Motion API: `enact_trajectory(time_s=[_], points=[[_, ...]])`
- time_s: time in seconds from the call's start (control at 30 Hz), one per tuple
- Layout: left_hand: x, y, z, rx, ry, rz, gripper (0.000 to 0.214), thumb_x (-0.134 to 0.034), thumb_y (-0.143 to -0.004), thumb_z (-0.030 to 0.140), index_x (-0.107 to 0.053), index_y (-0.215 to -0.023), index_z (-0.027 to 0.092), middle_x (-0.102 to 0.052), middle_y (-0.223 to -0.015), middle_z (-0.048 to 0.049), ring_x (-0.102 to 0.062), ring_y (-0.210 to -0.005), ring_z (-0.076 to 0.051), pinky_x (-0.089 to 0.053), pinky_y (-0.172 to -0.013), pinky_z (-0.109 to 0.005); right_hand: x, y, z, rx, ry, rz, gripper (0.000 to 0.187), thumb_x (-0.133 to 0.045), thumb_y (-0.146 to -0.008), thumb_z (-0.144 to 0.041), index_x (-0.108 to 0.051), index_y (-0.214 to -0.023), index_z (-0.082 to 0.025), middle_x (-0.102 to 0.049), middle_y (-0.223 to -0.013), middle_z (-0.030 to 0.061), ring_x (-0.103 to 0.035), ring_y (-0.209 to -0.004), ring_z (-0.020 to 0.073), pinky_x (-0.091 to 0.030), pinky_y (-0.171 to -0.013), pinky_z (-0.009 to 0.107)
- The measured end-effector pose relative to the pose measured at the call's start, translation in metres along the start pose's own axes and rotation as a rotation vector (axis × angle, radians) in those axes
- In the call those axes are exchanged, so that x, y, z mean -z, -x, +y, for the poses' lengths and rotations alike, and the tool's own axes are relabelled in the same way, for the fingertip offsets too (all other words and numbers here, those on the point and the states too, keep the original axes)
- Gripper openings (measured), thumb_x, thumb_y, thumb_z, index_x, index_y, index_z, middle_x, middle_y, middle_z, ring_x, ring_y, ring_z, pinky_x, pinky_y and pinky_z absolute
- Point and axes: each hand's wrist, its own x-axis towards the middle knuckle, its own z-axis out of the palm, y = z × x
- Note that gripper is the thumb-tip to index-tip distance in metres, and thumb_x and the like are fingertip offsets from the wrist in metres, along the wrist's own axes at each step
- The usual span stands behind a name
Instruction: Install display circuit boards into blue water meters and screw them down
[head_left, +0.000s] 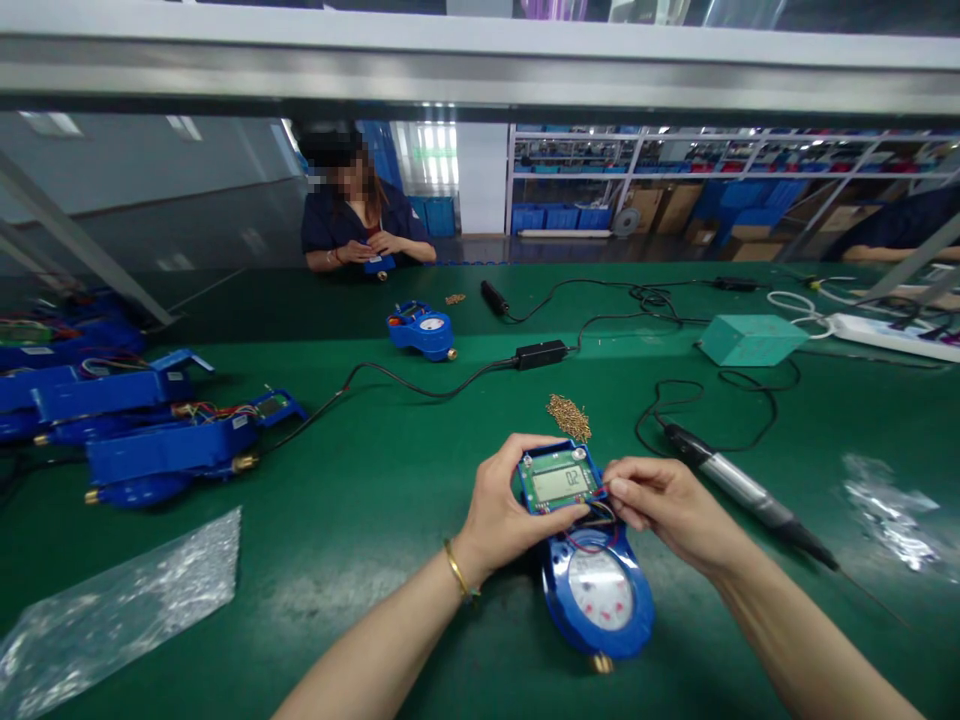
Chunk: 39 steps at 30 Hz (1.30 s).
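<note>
A blue water meter (598,590) with a white dial lies on the green table (375,480) in front of me. Its upper part carries a green circuit board with an LCD display (559,480). My left hand (506,510) grips that blue display module from the left, thumb across its lower edge. My right hand (664,505) pinches the thin red and black wires (600,513) between the board and the meter body.
An electric screwdriver (739,488) lies to the right, its cable looping back. A pile of small brass screws (570,415) sits beyond the meter. Several blue meters (157,445) are stacked at left, another meter (424,330) further back. Plastic bag (112,600) at front left. A person sits across the table.
</note>
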Motion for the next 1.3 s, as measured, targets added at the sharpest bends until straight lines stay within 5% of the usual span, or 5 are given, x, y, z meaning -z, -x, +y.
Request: enact_trajectory(time_s=[0.2, 0.37, 0.73, 1.0, 1.3], points=[[-0.006, 0.001, -0.008, 0.122, 0.139, 0.039, 0.055, -0.087, -0.065, 0.035, -0.060, -0.110, 0.019, -0.069, -0.105, -0.0063, -0.068, -0.095, -0.023, -0.055, -0.084, -0.033, -0.019, 0.010, 0.002, 0.199, 0.193, 0.178, 0.020, -0.061, -0.092, -0.031, -0.074, -0.084, -0.019, -0.062, -0.077, 0.0062, -0.057, -0.071, 0.0174, -0.044, -0.065, 0.029], [-0.009, -0.001, -0.007, 0.155, 0.193, 0.049, 0.054, -0.087, -0.063, 0.033, -0.061, -0.108, 0.018, -0.068, -0.103, -0.0062, -0.067, -0.094, -0.024, -0.055, -0.084, -0.034, -0.024, 0.011, -0.004, 0.259, 0.377, 0.285, 0.024, -0.057, -0.091, -0.027, -0.075, -0.079, -0.018, -0.057, -0.079, 0.0070, -0.054, -0.071, 0.0181, -0.042, -0.061, 0.029], [-0.005, -0.001, -0.007, 0.113, 0.183, 0.013, 0.054, -0.087, -0.064, 0.033, -0.061, -0.109, 0.019, -0.068, -0.104, -0.0049, -0.067, -0.093, -0.020, -0.055, -0.083, -0.030, -0.013, -0.005, -0.017, 0.143, 0.244, -0.066, 0.028, -0.054, -0.090, -0.027, -0.068, -0.068, -0.016, -0.060, -0.067, 0.0026, -0.054, -0.063, 0.0141, -0.041, -0.056, 0.023], [-0.008, -0.002, -0.009, 0.105, 0.187, 0.064, 0.054, -0.087, -0.064, 0.031, -0.061, -0.109, 0.020, -0.068, -0.106, -0.0041, -0.067, -0.097, -0.020, -0.056, -0.086, -0.030, -0.020, -0.001, -0.006, 0.138, 0.231, -0.005, 0.026, -0.049, -0.096, -0.025, -0.064, -0.076, -0.016, -0.061, -0.082, 0.0045, -0.057, -0.080, 0.0168, -0.044, -0.072, 0.026], [-0.010, -0.002, -0.012, 0.154, 0.222, 0.088, 0.055, -0.087, -0.064, 0.037, -0.060, -0.108, 0.018, -0.069, -0.103, -0.0050, -0.067, -0.095, -0.021, -0.055, -0.086, -0.032, -0.017, 0.004, -0.004, 0.208, 0.169, -0.120, 0.033, -0.045, -0.101, -0.039, -0.067, -0.089, -0.017, -0.064, -0.092, 0.0057, -0.060, -0.090, 0.0187, -0.048, -0.078, 0.028]])
